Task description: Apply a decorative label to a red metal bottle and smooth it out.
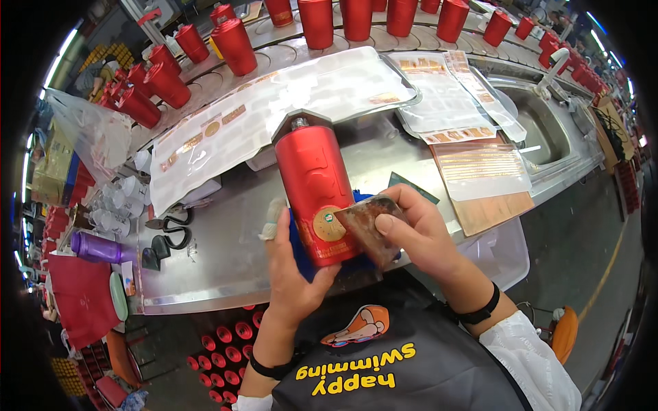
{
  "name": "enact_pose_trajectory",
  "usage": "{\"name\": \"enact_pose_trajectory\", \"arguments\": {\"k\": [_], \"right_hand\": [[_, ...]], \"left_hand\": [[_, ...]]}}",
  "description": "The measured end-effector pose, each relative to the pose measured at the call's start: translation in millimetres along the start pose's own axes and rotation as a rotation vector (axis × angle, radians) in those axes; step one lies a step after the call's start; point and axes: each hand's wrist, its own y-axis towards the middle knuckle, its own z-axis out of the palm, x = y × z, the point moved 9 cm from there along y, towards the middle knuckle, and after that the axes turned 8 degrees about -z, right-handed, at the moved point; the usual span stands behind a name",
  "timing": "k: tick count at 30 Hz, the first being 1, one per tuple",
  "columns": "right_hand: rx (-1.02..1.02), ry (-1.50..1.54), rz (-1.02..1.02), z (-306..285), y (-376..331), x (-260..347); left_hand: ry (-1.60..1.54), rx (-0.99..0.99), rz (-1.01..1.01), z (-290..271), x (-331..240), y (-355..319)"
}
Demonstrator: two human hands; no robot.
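A red bottle [314, 171] with a silver neck lies in front of me, its base toward me. A round gold decal [330, 225] sits low on its side. My left hand [291, 270] is wrapped around the base end from the left, one fingertip covered in a pale wrap [274, 211]. In my right hand [421, 229] is a flat brownish scraper [370, 222], pinched between thumb and fingers. Its edge is against or just over the bottle beside the decal; contact cannot be told. Blue cloth [300, 250] shows under the bottle.
Decal sheets [226, 130] lie along the metal table [205, 274], more [439, 96] beside the sink [538, 127]. Black-handled scissors [179, 229] and a purple cup [96, 246] are at left. A wooden board [486, 216] is at right. Red bottles [317, 24] line the conveyor behind.
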Motion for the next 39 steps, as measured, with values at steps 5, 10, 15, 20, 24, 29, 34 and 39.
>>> {"name": "enact_pose_trajectory", "arguments": {"k": [5,10,15,20,24,29,34,39], "right_hand": [[0.097,0.068,-0.019,15,6,17],[0.158,0.076,-0.057,34,12,21],[0.153,0.047,-0.036,37,15,19],[0.194,0.136,0.040,42,14,13],[0.273,0.233,-0.037,51,8,23],[0.295,0.259,0.055,47,5,16],[0.311,0.273,0.085,44,6,11],[0.293,-0.100,-0.272,40,4,31]], "left_hand": [[0.049,-0.048,0.134,-30,-35,7],[-0.146,0.033,0.026,-24,-45,19],[-0.405,0.105,-0.079,-16,-28,16],[-0.596,0.222,-0.139,-10,-17,10],[-0.608,0.201,-0.126,-14,-13,9],[-0.693,0.209,-0.137,-11,-22,11],[-0.821,0.232,-0.234,-4,-24,10],[-0.691,0.197,-0.133,-9,-14,8]]}}
